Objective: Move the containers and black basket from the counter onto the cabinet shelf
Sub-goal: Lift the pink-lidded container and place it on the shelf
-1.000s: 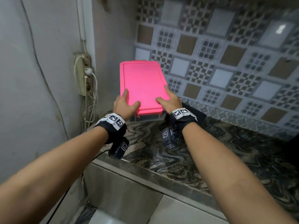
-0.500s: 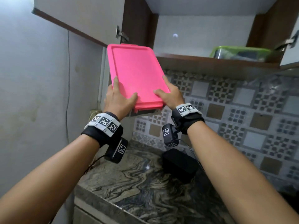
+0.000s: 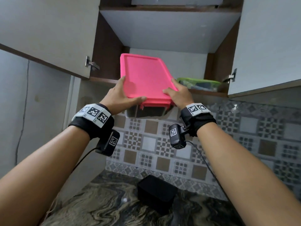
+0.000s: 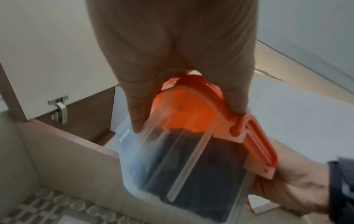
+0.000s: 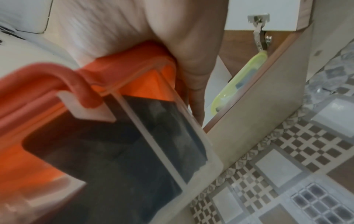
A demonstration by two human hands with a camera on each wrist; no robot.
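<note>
A clear container with a pink lid (image 3: 146,79) is held up at the mouth of the open wall cabinet, its far end over the lower shelf (image 3: 104,79). My left hand (image 3: 120,97) grips its left near corner, thumb on the lid. My right hand (image 3: 177,95) grips the right near corner the same way. The wrist views show the clear container body (image 4: 191,163) (image 5: 134,144) with dark contents and fingers down its sides. A green-lidded container (image 3: 198,84) (image 5: 239,81) sits on the shelf at the right. The black basket (image 3: 156,193) stands on the marble counter (image 3: 97,206) below.
Both cabinet doors (image 3: 48,33) (image 3: 267,46) stand open to either side, hinges showing. An upper shelf board (image 3: 169,28) spans the cabinet above. Patterned wall tiles (image 3: 244,136) back the counter. A plain wall (image 3: 24,111) closes in on the left.
Both hands have lifted the pink-lidded container from the counter up to the cabinet opening. The view has tilted upward, and the black basket stays on the counter.
</note>
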